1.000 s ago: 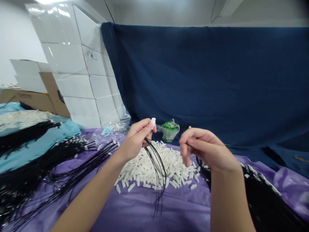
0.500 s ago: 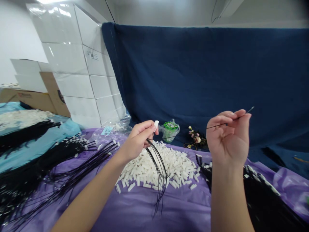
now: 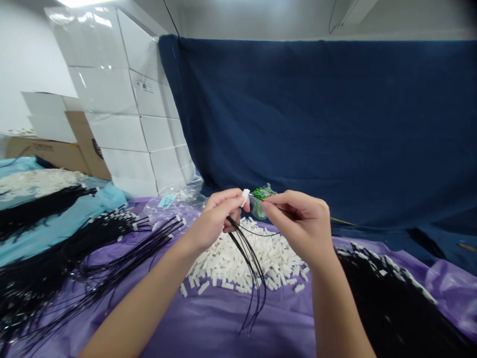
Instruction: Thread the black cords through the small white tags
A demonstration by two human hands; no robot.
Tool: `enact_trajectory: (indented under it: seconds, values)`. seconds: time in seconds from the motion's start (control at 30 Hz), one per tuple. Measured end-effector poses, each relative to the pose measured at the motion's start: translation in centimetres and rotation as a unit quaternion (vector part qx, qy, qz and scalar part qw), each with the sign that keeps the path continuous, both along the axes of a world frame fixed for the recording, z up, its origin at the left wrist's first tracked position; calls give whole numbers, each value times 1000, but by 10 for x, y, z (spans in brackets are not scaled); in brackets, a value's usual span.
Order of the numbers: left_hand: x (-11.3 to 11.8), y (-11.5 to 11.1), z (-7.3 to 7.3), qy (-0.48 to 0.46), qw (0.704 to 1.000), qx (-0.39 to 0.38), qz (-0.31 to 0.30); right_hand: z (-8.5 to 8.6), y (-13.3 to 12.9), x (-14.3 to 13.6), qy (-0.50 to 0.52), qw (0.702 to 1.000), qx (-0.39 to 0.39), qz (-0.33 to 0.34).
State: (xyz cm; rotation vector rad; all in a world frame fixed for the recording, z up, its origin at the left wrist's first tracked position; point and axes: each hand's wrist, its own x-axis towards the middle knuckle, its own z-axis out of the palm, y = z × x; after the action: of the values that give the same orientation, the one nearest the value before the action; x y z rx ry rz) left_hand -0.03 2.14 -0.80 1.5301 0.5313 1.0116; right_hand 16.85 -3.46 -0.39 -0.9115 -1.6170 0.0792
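Between thumb and fingertips, my left hand [image 3: 218,214] pinches a small white connector [image 3: 245,197], and several thin black wires [image 3: 253,263] hang down from the same hand. My right hand [image 3: 300,221] is closed on the end of a black wire [image 3: 259,199], whose tip points at the connector from close by on the right. Whether the tip touches the connector is too small to tell. Below both hands lies a heap of white connectors [image 3: 238,258] on the purple covering [image 3: 208,323].
Bundles of black wires with white ends [image 3: 74,248] lie at the left, another dark bundle [image 3: 395,298] at the right. A green container in plastic [image 3: 261,211] stands behind my hands. White boxes [image 3: 122,129] are stacked at the back left, beside a blue curtain [image 3: 316,114].
My right hand has moved left and turned over, bringing the wire end close to the connector. My left hand has barely moved and still pinches the connector.
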Motion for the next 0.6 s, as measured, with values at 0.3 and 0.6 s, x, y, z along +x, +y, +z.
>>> enact_trajectory:
  seconds: [0.3, 0.6]
  values:
    - [-1, -3, 0, 2, 1000, 3, -9, -1, 1, 1, -10, 1000, 13, -17]
    - [-1, -2, -1, 5, 1000, 8, -13, 0, 2, 0, -30, 999, 26, -21]
